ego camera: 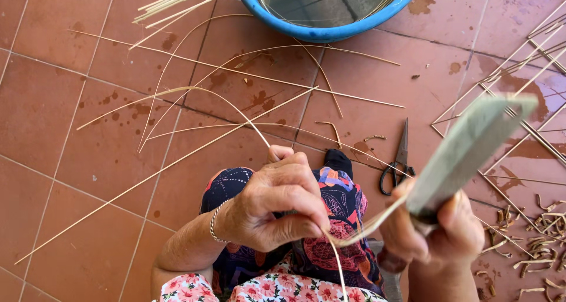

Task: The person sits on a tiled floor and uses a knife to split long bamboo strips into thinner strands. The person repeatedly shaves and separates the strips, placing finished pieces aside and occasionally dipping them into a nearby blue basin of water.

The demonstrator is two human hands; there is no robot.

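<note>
While the left hand [277, 202] pinches the thin pale cane strip [236, 110] shut — light, springy, splinter-prone — the right hand [439, 234] clenches the broad flat-bladed knife [469, 152].

Basin [330, 31] ahead, scissors [400, 160] right on floor [71, 101], scraps [539, 243] perhaps farther right

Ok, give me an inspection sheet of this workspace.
Surface: red tile floor with damp stains.
Job's things: thin cane strip pinched in the left hand; broad knife gripped in the right hand, its blade against the strip.
Clutter: loose strips fanned over the tiles, black scissors, curled shavings at right.
Grippers: both hands closed on their things; bracelet on the left wrist.
Cables: nothing seen.
Surroundings: blue basin at top with coiled strips inside, lattice of strips at right, patterned cloth over the lap.
</note>
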